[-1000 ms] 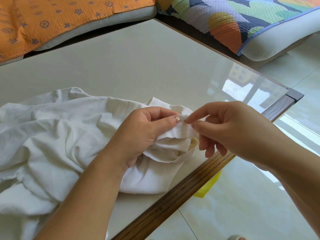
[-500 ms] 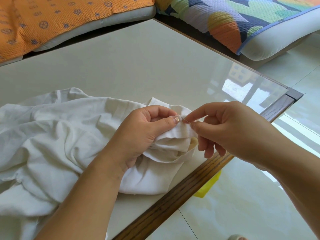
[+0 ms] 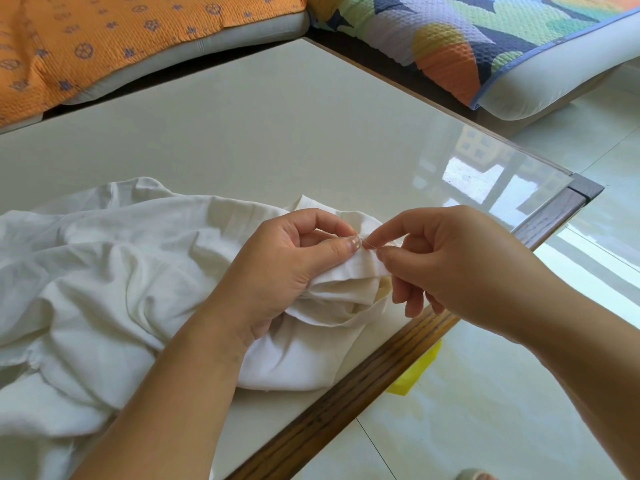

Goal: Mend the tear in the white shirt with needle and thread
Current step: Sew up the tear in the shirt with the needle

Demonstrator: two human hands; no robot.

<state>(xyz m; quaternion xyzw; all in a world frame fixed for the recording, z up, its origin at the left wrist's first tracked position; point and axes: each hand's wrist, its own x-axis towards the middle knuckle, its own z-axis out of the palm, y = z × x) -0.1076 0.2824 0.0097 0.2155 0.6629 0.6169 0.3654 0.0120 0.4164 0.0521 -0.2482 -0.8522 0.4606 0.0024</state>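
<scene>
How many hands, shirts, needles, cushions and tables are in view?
hands: 2, left hand and right hand
white shirt: 1
needle: 1
cushions: 2, orange cushion and multicoloured cushion
table: 1
Total: 7

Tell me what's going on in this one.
A person is hand-sewing a white shirt at the near edge of a glass-topped table. The left hand grips a bunched fold of the fabric. The right hand pinches the needle right at the cloth, beside the left thumb. The thread and the tear are too fine to make out.
</scene>
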